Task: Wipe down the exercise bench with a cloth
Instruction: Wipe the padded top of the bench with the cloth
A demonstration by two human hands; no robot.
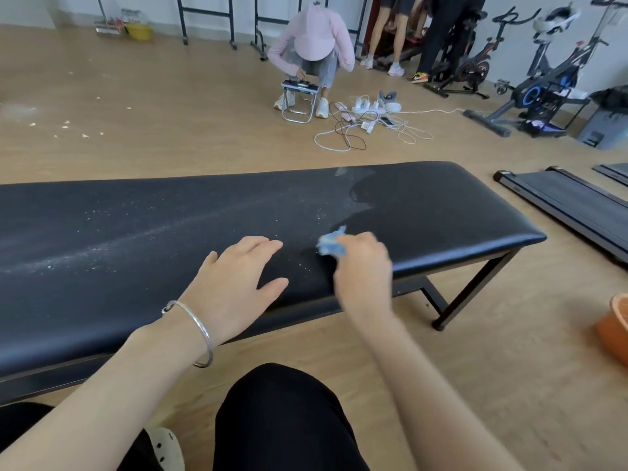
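Bench (441, 212), black and padded, straight across the view just ahead of the knees. Carries a long streak of white dust (119, 246) over its left and middle, plus a wet-looking patch (363, 195) toward the right end. Seemingly part-wiped, with most of the top left to do.

Cloth (331, 244), small, blue and bunched, on the padding near the front edge, at the border between the dust and the cleaner stretch. Gripped in the curled fingers of the right hand (363, 266), blurred, probably mid-stroke. Wadded tight, likely for firmer pressure on the grit.

Left hand (234, 277) just beside, palm down, fingers straight and slightly spread, holding nothing. Flat on the padding, apparently as a brace for the forward lean. Silver bangle (193, 331) on that wrist.

Orange basin (616, 324) on the floor at far right, close by, perhaps for rinsing. Farther off, a crouching person (312, 45), tangled cables (367, 120) and exercise bikes (543, 86).
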